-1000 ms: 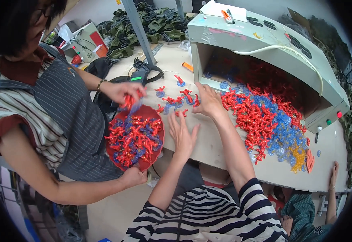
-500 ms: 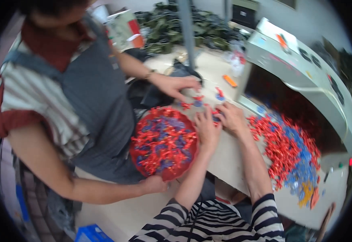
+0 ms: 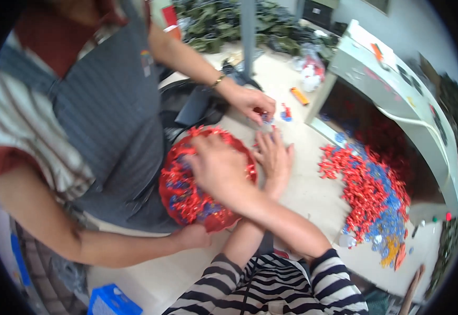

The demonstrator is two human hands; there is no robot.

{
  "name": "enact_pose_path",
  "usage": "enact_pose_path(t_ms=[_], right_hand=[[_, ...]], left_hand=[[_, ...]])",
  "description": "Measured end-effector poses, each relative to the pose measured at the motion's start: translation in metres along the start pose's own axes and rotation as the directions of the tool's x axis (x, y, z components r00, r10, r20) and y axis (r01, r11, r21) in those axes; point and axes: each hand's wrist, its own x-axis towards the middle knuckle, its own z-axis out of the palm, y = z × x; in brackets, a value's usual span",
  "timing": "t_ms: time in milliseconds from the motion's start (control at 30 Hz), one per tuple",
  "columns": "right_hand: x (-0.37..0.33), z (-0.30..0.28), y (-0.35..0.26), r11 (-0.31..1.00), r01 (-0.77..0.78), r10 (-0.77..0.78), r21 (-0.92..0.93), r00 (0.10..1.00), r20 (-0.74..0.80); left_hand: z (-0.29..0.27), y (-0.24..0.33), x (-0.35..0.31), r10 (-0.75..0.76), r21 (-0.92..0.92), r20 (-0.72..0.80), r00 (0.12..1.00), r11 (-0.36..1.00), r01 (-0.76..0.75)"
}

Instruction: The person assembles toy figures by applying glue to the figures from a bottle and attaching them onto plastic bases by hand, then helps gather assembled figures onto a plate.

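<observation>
A round red bowl [image 3: 222,223] is full of small shiny red pieces and blue-purple ones. My right hand [image 3: 213,163], crossed over my left forearm, is above the bowl's contents; motion smears its fingers, so any held piece is hidden. My left hand [image 3: 274,156] rests on the table beside the bowl, fingers stretched out, a bit of red showing at its fingertips. A co-worker's hand [image 3: 255,102] pinches a small red and blue piece just beyond my left fingertips. The co-worker's other hand [image 3: 193,237] grips the bowl's near rim. Another red and blue piece [image 3: 286,112] lies close by.
To the right, a large heap of red and blue pieces [image 3: 368,194] spills from a pale, open-fronted machine [image 3: 344,58]. An orange object [image 3: 299,96] lies on the table. Beyond the grey post [image 3: 248,37] is a dark green pile [image 3: 210,31]. A blue box [image 3: 114,300] sits lower left.
My right hand has swung left from beside my left hand to over the bowl. The co-worker's far hand has moved right and closed on a piece. Fewer pieces lie near my left hand.
</observation>
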Motion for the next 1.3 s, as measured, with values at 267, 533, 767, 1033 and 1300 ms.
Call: enact_pose_path(t_ms=[267,533,767,1033,1300], right_hand=[[-0.011,-0.06,0.034,0.981,0.118,-0.162,-0.152,0.936,-0.313],[0.007,-0.125,0.183,0.794,-0.549,0.524,-0.261,0.836,-0.164],[-0.002,-0.115,0.196,0.839,-0.542,0.539,-0.049,0.84,-0.063],[-0.022,-0.107,0.145,0.879,-0.476,0.471,-0.036,0.878,-0.088],[-0.085,-0.091,0.082,0.973,-0.23,0.23,0.027,0.948,-0.222]], left_hand=[[-0.017,0.007,-0.012,0.249,0.216,0.153,0.956,0.936,-0.278],[-0.022,-0.01,-0.021,0.255,-0.121,0.043,0.966,0.961,-0.248],[-0.1,0.005,-0.037,0.255,-0.295,-0.037,0.966,0.921,-0.255],[-0.188,-0.064,-0.012,-0.035,0.035,-0.3,0.953,0.998,0.048],[-0.195,-0.08,-0.023,-0.063,0.189,-0.22,0.973,0.976,0.106]])
